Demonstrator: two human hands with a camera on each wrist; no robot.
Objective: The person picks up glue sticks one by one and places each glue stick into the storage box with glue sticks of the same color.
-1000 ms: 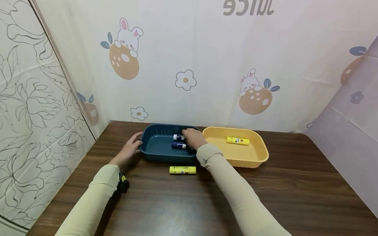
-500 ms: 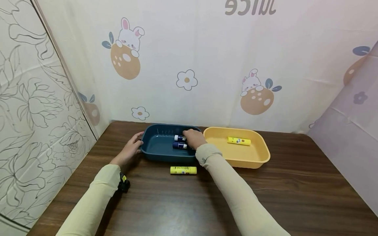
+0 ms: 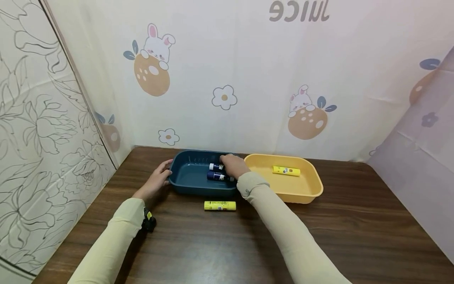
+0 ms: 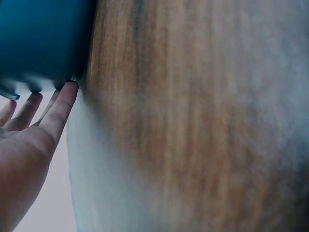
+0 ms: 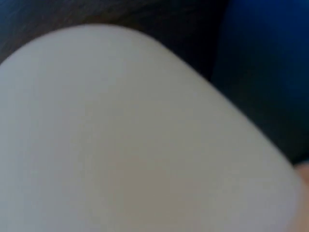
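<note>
My left hand (image 3: pixel 157 180) is at the left end of a dark blue tray (image 3: pixel 203 191), its nearly straight fingers (image 4: pixel 60 108) touching the tray's outer wall in the left wrist view. Inside the tray's right end, my right hand (image 3: pixel 234 166) holds a navy glue stick with a white cap (image 3: pixel 214 167); its far end is hidden under the fingers. Just in front of it lies another navy glue stick with a dark cap (image 3: pixel 217 176). A yellow glue stick (image 3: pixel 220 206) lies on the table before the tray.
A yellow tray (image 3: pixel 298 198) stands right beside the blue one, with a yellow glue stick (image 3: pixel 286 170) lying in it. Behind the brown wooden table (image 3: pixel 198 244) hangs a printed curtain (image 3: pixel 255 126). A pale sleeve (image 5: pixel 125 130) fills most of the right wrist view.
My right hand has shifted very slightly, and more of the dark-capped glue stick shows beside it. My left hand stays at the blue tray's end.
</note>
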